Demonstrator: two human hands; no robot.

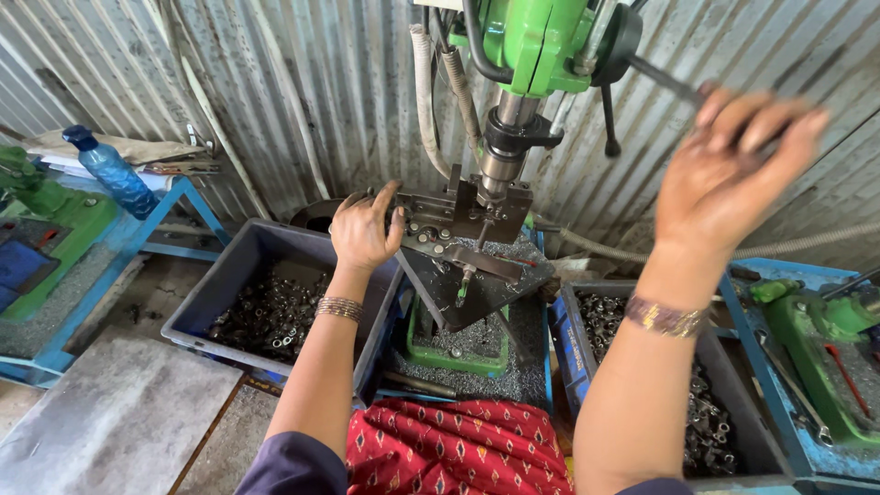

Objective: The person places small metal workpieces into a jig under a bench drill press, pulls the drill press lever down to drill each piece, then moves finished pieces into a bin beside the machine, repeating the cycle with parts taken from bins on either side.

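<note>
Gripping the feed lever of the green drill press, the right hand is wrapping its fingers around it, while the left hand is resting spread-fingered on the metal fixture under the spindle, between two grey bins of small metal parts.

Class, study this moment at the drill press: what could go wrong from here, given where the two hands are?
1. The left hand rests on the metal jig close to the spindle; fingers could be caught.
2. The right hand on the feed lever is blurred; a slip could jolt the feed.
3. Wrist bangles might snag.
</note>
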